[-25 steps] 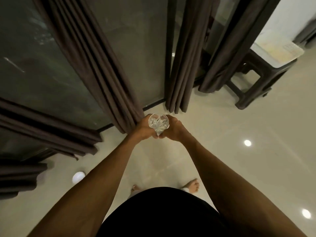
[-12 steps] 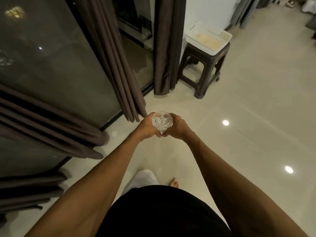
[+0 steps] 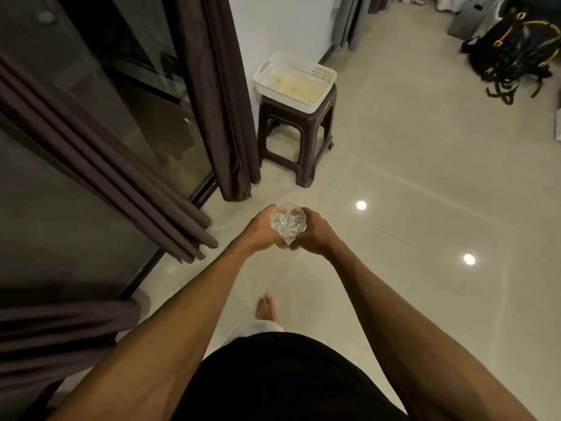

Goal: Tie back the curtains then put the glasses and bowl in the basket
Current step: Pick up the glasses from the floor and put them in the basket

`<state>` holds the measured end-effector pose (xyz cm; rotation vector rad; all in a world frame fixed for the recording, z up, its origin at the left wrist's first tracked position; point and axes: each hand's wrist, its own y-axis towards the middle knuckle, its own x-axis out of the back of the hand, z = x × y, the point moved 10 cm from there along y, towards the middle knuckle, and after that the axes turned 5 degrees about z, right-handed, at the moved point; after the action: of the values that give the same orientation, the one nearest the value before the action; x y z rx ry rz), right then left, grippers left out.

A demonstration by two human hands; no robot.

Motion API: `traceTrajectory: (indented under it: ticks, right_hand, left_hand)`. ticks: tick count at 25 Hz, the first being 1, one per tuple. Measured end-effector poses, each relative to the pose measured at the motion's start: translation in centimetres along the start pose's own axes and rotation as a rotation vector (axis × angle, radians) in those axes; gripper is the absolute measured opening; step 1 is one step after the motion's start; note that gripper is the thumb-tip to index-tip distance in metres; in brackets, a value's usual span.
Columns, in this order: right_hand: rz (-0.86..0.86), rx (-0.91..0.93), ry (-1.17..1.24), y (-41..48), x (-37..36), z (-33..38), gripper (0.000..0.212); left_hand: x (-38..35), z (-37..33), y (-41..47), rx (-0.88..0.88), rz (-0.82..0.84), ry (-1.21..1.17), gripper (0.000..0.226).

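Observation:
A clear cut-glass piece [image 3: 287, 225] sits between both hands in front of me, above the floor. My left hand [image 3: 263, 235] grips its left side and my right hand [image 3: 312, 235] grips its right side. Whether it is a bowl or a glass I cannot tell. The white plastic basket [image 3: 267, 83] stands on a dark stool [image 3: 303, 138] ahead, beside the wall. Dark brown curtains [image 3: 218, 95] hang at the glass door on the left, with more folds [image 3: 115, 183] nearer me.
The glass sliding door [image 3: 91, 117] runs along the left. A black and yellow backpack [image 3: 513, 53] lies on the floor at the far right. Pale floor tiles [image 3: 425, 208] stretch between me and the stool. My bare foot [image 3: 267, 308] is below the hands.
The view has swung right and forward: the stool and basket have come nearer the centre and the backpack has come into sight. Both hands keep the same hold on the glass piece.

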<state>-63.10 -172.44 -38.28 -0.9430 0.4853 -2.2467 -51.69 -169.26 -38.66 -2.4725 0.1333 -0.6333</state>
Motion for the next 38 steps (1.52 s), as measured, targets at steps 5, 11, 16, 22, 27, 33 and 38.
traceTrajectory:
  ticks: [5,11,16,22,27,33,38]
  right_hand:
    - [-0.049,-0.023,0.058,5.3,4.8,0.4,0.072]
    - [-0.030,0.012,0.061,12.3,10.8,0.6,0.068]
    - [0.038,0.081,0.016,19.5,17.4,0.1,0.066]
    - [0.138,0.118,-0.040,26.6,25.7,0.0,0.075]
    - [0.209,0.198,-0.189,32.8,30.9,2.5,0.062]
    - [0.235,0.221,-0.278,42.0,36.1,6.2,0.083]
    - [0.252,0.218,-0.290,49.5,40.2,10.1,0.090]
  left_hand:
    - [1.9,-4.6,6.1,-0.055,0.036,0.040,0.079]
    - [3.5,-9.0,13.8,-0.047,0.032,0.061,0.079]
    - [4.2,-13.6,21.4,-0.022,-0.028,0.003,0.081]
    - [5.0,-19.8,28.2,0.030,-0.140,-0.055,0.074]
    - [7.2,-22.8,34.3,0.061,-0.220,-0.192,0.072]
    - [12.3,-26.5,43.4,0.042,-0.256,-0.241,0.063]
    - [17.4,-29.1,49.8,0.079,-0.289,-0.239,0.071]
